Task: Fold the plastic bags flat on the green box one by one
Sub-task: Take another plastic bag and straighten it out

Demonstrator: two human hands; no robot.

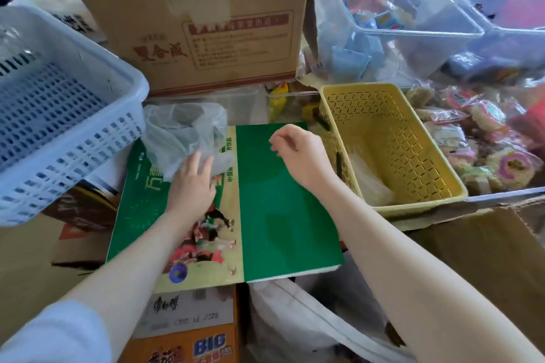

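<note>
The green box [283, 215] lies flat in front of me, its left half printed with a picture. A crumpled translucent plastic bag [182, 132] sits on the box's far left corner. My left hand [191, 183] rests with straight fingers on the bag's near edge and presses it down. Above the plain green half hovers my right hand [298, 153], fingers loosely curled and holding nothing. Another clear folded plastic bag [368, 177] lies inside the yellow basket [421, 203] to the right.
A blue plastic basket [59, 109] stands at the left, touching the bag. A brown cardboard carton [206, 38] stands behind the box. Clear bins of snacks [398, 23] fill the back right. Packaged sweets [486, 150] lie at far right. An open carton [486, 259] is at near right.
</note>
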